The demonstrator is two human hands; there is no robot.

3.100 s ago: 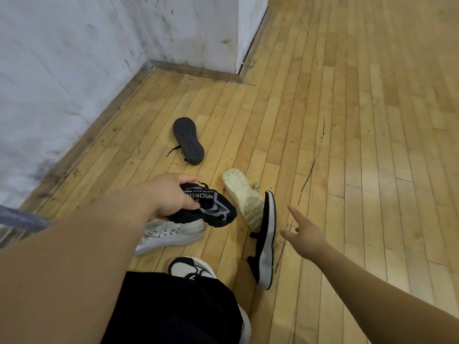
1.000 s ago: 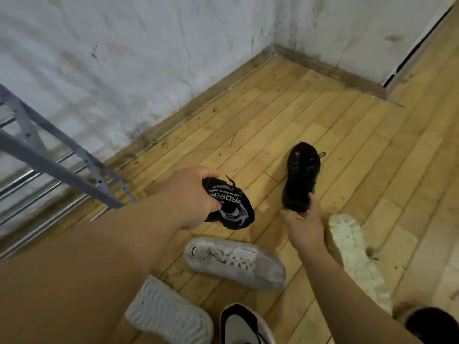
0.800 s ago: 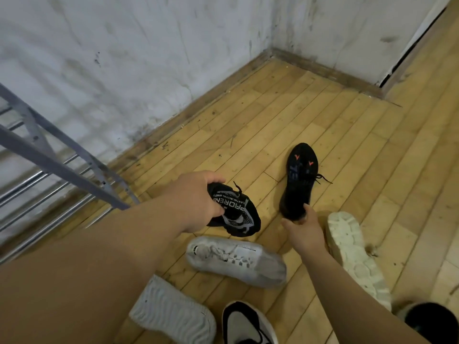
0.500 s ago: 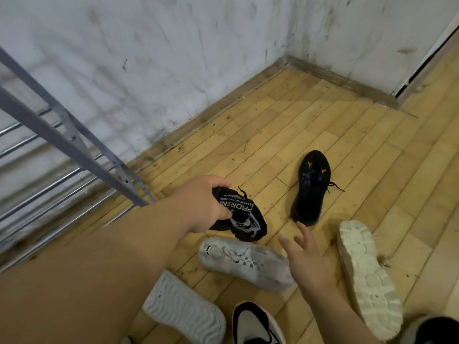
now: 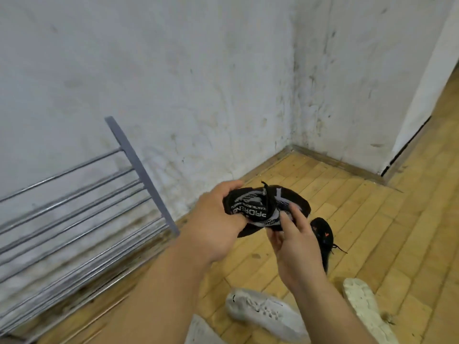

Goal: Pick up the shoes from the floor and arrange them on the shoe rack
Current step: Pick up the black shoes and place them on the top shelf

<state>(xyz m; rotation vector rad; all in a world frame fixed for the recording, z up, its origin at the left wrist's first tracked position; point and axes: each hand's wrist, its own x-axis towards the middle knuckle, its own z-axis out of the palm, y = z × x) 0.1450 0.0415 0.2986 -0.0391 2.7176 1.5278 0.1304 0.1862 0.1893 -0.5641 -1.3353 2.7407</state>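
Note:
My left hand point(image 5: 213, 227) grips a black knit shoe point(image 5: 265, 207) with white lettering, held up in front of me above the floor. My right hand point(image 5: 295, 242) touches the shoe's underside and side with its fingers. Its black mate point(image 5: 323, 234) lies on the wooden floor just right of my right hand, partly hidden by it. A white sneaker point(image 5: 268, 311) lies on the floor below my hands, and a cream shoe point(image 5: 365, 309) lies sole-up at the lower right. The grey metal shoe rack point(image 5: 139, 167) stands at the left against the wall.
A scuffed white wall point(image 5: 198, 83) meets the wooden floor point(image 5: 372, 219) in a corner at the right. Another whitish shoe point(image 5: 198, 331) shows at the bottom edge. A doorway gap runs along the far right.
The view has swung up and left toward the rack. My left hand has raised the black shoe, and my right hand, which turned the other black shoe upright and let go, now touches the held shoe.

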